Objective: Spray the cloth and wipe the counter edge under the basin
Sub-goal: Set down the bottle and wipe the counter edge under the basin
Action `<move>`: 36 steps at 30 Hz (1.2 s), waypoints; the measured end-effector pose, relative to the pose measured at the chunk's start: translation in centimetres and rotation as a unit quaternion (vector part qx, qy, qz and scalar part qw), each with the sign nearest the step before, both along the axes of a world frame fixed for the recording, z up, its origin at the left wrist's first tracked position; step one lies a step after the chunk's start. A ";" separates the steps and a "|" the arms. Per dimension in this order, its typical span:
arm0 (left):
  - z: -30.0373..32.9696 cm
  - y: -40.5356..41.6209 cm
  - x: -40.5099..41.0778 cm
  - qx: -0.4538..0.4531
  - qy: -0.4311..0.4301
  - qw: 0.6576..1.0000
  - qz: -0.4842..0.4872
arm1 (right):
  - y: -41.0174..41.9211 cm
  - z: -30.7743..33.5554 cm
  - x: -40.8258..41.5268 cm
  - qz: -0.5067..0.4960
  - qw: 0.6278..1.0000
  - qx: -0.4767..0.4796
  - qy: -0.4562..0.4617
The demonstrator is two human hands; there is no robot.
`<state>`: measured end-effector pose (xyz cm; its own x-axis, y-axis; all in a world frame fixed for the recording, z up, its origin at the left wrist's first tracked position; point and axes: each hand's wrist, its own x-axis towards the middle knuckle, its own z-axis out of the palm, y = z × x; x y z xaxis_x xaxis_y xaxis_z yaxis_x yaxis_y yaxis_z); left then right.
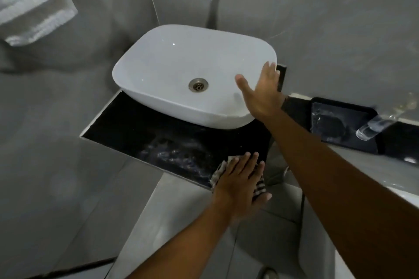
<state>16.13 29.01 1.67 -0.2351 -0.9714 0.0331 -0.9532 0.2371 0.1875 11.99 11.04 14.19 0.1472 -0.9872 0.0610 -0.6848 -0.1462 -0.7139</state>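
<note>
— Under the left hand's flat, spread fingers, what's showing?
— Striped cloth, mostly hidden, pressing on the bench edge. Right hand is resting open on the basin rim, fingertips hidden.

Open counter left of cloth (basin behind)

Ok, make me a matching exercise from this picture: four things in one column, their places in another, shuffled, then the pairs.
Things:
1. cloth
2. towel
3. glass
4. drain

Places:
A. lying on its side near the black tray
B. under the left hand at the counter edge
C. in the bottom of the basin
D. hanging at upper left

Pairs: 1-B, 2-D, 3-A, 4-C
</note>
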 end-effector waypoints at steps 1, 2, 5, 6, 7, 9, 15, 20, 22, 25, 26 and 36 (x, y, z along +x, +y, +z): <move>-0.1 0.0 0.2 -0.006 -0.006 1.000 -0.004 | -0.2 -0.4 1.0 -0.005 0.998 0.000 0.064; -0.1 0.0 0.4 -0.010 -0.006 1.000 -0.013 | -0.2 -0.9 1.5 -0.014 0.993 -0.013 0.118; -0.4 -0.1 1.7 -0.024 0.004 1.000 -0.019 | 0.3 -2.1 1.4 -0.039 0.986 -0.067 0.149; -0.3 -0.4 2.3 -0.030 0.016 0.999 -0.015 | 0.2 -2.2 0.9 -0.045 0.986 -0.070 0.141; -0.3 -0.5 3.5 -0.031 0.028 0.999 -0.005 | -0.1 -2.3 0.8 -0.044 0.987 -0.067 0.138; -0.2 -0.9 6.7 -0.033 0.042 0.998 0.024 | -0.4 -2.6 0.5 -0.043 0.987 -0.059 0.144; 0.3 -1.3 23.4 -0.022 0.030 0.976 0.215 | -0.8 -3.0 0.4 -0.044 0.986 -0.068 0.148; 0.7 -1.6 31.3 -0.027 0.003 0.935 0.354 | -0.6 -2.9 0.8 -0.052 0.985 -0.075 0.145; 0.8 -1.7 28.7 -0.037 0.019 0.935 0.351 | -0.3 -2.7 0.9 -0.057 0.985 -0.072 0.144; 1.1 -1.3 20.9 -0.064 0.048 0.970 0.230 | 0.1 -2.2 1.2 -0.055 0.986 -0.069 0.139; 0.8 -1.2 17.5 -0.075 0.057 0.979 0.179 | 0.2 -2.1 1.2 -0.052 0.987 -0.068 0.138; -0.6 -0.9 4.8 -0.049 0.114 0.990 -0.061 | -0.4 -2.7 0.6 -0.028 0.986 -0.089 0.137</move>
